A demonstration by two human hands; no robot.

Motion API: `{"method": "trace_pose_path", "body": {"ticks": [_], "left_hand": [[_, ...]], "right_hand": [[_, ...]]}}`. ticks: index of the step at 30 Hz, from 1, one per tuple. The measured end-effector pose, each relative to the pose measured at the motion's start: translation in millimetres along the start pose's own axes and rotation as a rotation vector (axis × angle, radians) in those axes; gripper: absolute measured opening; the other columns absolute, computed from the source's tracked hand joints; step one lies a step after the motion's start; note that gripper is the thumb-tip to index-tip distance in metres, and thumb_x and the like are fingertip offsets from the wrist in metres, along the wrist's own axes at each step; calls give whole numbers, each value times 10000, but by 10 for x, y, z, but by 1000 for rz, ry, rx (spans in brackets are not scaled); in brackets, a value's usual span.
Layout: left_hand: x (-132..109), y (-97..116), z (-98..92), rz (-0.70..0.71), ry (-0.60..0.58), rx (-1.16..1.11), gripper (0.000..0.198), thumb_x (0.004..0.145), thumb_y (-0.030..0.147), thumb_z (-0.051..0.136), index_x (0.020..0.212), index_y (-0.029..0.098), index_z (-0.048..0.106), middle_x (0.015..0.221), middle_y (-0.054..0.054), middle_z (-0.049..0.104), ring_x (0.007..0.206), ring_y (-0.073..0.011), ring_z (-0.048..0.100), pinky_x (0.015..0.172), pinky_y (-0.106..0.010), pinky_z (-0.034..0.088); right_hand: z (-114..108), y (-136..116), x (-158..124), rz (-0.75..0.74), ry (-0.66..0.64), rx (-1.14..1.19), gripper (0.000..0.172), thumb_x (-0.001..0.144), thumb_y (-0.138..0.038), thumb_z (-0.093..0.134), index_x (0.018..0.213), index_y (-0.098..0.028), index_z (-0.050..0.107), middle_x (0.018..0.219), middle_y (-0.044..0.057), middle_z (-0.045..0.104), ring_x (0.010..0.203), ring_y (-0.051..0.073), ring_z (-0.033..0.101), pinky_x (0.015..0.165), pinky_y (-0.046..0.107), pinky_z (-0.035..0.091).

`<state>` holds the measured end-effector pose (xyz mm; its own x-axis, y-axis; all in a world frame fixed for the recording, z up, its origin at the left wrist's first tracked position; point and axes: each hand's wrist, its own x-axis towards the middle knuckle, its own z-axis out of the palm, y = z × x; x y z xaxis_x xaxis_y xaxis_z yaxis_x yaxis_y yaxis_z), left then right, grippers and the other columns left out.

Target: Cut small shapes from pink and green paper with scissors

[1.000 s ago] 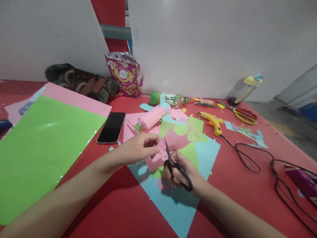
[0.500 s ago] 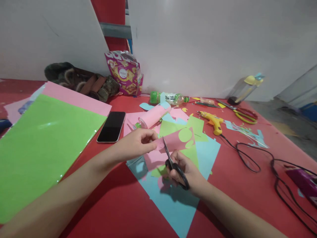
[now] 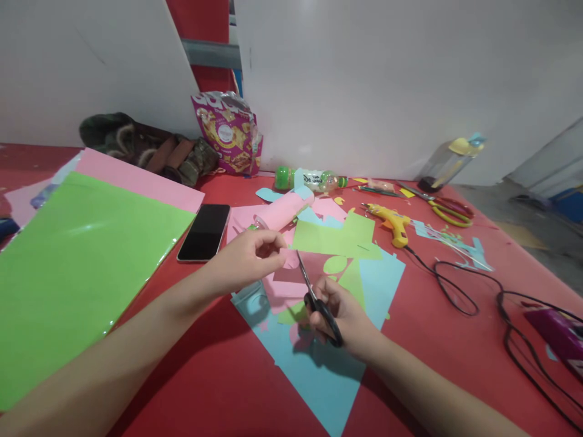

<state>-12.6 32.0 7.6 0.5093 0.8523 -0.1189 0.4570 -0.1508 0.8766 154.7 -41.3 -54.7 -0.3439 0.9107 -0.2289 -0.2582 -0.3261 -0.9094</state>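
My left hand (image 3: 259, 258) pinches a small pink paper piece (image 3: 291, 259) between thumb and fingertips. Black-handled scissors (image 3: 324, 312) are gripped in my right hand (image 3: 339, 312), their blades pointing up and away, close beside the pink piece. Below the blades a pink paper strip (image 3: 312, 267) with round cut-outs rests on the pile. Green paper (image 3: 337, 237) and a light blue sheet (image 3: 328, 382) lie around and under it. Behind my left hand is a pink paper-wrapped bottle (image 3: 282, 212).
A phone (image 3: 204, 232) and green paper in a clear sleeve (image 3: 91, 255) lie to the left. A yellow glue gun (image 3: 392, 223) with a black cord, yellow-handled scissors (image 3: 449, 212) and a clear container (image 3: 449, 164) are on the right. Behind stand a snack bag (image 3: 230, 133) and a lying bottle (image 3: 312, 180).
The pink strip with round holes has come away from the piece in my left hand and dropped flatter onto the papers. Both hands stay almost in place.
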Motion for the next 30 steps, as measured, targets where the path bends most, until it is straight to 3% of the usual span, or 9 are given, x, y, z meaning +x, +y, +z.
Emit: {"method": "trace_pose_path", "body": {"ticks": [11,21,27,30], "left_hand": [[-8,15,5,46,73,80,115,703,238,451,620,159,440,610,35,420,589,-98,418,561,-214,352],[-12,-9,13,52,-14,87,101,716,235,440,647,162,441,634,34,435,612,-100,431,588,-216,356],[-12,-47,126,100,-155,153,101,717,216,427,638,161,455,631,30,461,612,-102,434,577,-208,347],[-36,-51,205,104,-215,189,120,726,219,409,648,158,476,631,20,490,602,-106,441,558,-208,343]], "right_hand": [[11,4,0,4,8,20,470,521,-409,718,634,-200,313,461,-117,457,282,15,388,280,131,299],[17,-31,-13,-89,-36,21,457,583,-484,655,710,-205,317,528,-98,445,367,28,416,368,158,312],[23,-42,6,-180,124,46,408,636,-315,670,714,-231,278,617,-76,476,499,85,495,452,221,413],[17,-46,23,-239,185,-8,372,646,-234,657,714,-224,292,634,-70,498,537,82,495,483,210,402]]}}
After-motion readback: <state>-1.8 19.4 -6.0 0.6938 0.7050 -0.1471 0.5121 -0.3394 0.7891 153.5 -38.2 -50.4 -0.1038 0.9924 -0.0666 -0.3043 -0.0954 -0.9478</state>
